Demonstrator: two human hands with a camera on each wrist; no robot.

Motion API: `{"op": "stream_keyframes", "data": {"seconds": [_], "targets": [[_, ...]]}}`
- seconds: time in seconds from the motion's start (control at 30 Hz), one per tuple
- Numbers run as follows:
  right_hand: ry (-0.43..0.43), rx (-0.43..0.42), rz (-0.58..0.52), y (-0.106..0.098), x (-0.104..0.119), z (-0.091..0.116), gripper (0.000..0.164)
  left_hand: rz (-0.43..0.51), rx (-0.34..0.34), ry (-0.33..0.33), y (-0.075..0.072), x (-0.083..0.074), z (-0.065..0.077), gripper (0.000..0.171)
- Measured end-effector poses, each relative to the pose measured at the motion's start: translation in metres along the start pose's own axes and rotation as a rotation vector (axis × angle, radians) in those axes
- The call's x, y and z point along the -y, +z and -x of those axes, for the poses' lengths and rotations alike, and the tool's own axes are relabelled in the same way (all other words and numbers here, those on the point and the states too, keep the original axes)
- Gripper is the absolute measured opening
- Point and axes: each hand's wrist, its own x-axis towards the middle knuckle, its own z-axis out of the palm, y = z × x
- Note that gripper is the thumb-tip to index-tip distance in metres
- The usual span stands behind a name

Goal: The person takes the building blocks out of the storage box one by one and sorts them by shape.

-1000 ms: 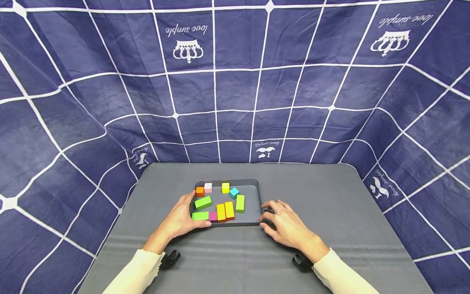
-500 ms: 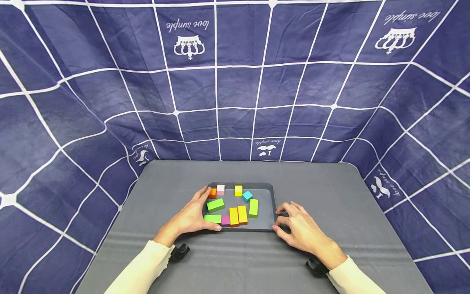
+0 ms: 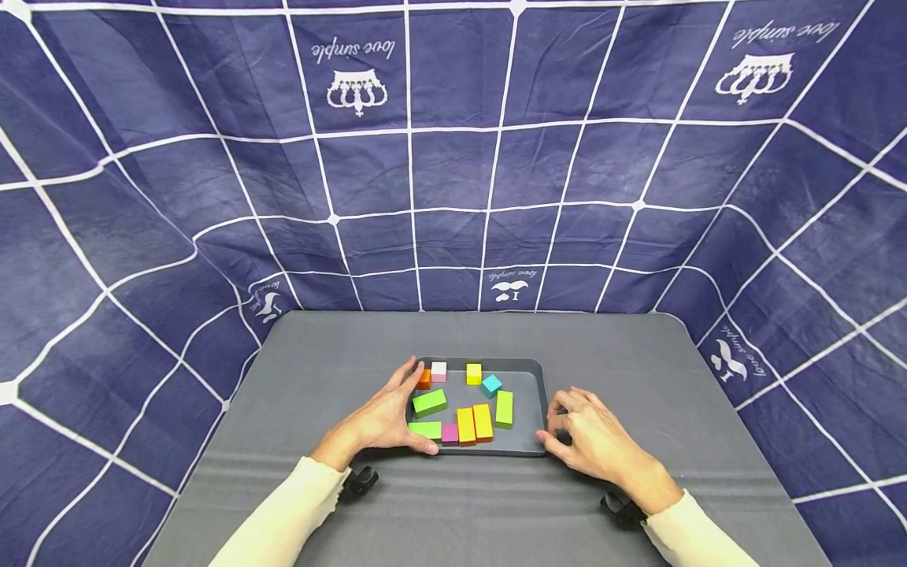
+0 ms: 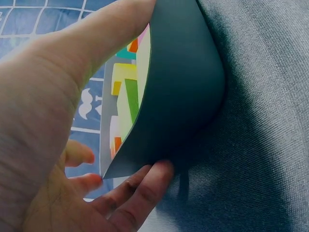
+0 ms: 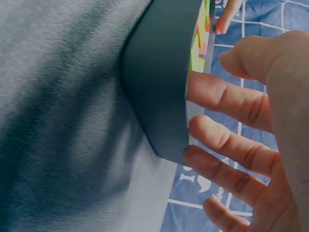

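Ten blocks sit in one gray tray (image 3: pixel 526 402) on the table (image 3: pixel 602 339), between two hands: three green blocks (image 3: pixel 429 403), two long yellow blocks (image 3: pixel 465 426), one yellow cube (image 3: pixel 473 374), one blue cube (image 3: pixel 491 385), one purple block (image 3: pixel 449 434), one orange block (image 3: pixel 423 380) and one pink block (image 3: pixel 439 372). The left hand (image 3: pixel 379 417) spans the tray's left end, thumb and fingers spread wide. The right hand (image 3: pixel 591 431) is at the right end, fingers parted and bent. The left wrist view shows fingertips against the outer wall, hidden from the head view; the right wrist view shows the right fingers separately, though I cannot tell which ones touch.
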Motion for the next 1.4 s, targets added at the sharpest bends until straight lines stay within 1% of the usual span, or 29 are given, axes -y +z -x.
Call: {"op": "stream_keyframes", "data": {"seconds": [0.07, 0.13, 0.23, 0.3, 0.47, 0.67, 0.77, 0.83, 0.97, 1.1, 1.4], "targets": [[0.012, 0.016, 0.011, -0.002, -0.001, -0.003, 0.029, 0.002, 0.000, 0.000, 0.001, -0.001, -0.001, 0.162], [0.023, 0.033, 0.022, -0.005, -0.001, -0.008, 0.024, 0.000, -0.004, 0.000, 0.001, -0.002, -0.001, 0.161], [0.032, 0.059, 0.034, -0.009, -0.001, -0.017, 0.017, -0.015, -0.012, -0.005, 0.003, -0.005, -0.001, 0.162], [0.034, 0.079, 0.034, -0.012, -0.001, -0.025, 0.017, -0.018, -0.015, -0.012, 0.003, -0.008, 0.000, 0.163], [0.041, 0.150, 0.018, -0.017, 0.000, -0.047, 0.032, 0.000, -0.015, -0.032, 0.006, -0.013, 0.001, 0.166], [0.054, 0.293, -0.013, -0.011, 0.003, -0.069, 0.054, -0.013, 0.004, -0.032, 0.006, -0.012, -0.001, 0.168], [0.055, 0.351, -0.051, -0.004, 0.004, -0.076, 0.058, -0.029, 0.012, -0.038, 0.006, -0.011, -0.002, 0.169], [0.053, 0.374, -0.072, 0.000, 0.005, -0.079, 0.059, -0.033, 0.015, -0.042, 0.006, -0.011, -0.002, 0.169], [0.057, 0.400, -0.107, 0.007, 0.005, -0.082, 0.058, -0.033, 0.019, -0.045, 0.006, -0.012, -0.003, 0.169], [0.068, 0.408, -0.141, 0.012, 0.004, -0.084, 0.056, -0.027, 0.021, -0.056, 0.007, -0.012, -0.003, 0.169], [0.035, 0.412, -0.185, 0.020, 0.004, -0.087, 0.050, -0.003, 0.009, -0.057, 0.009, -0.009, -0.003, 0.169]]}}
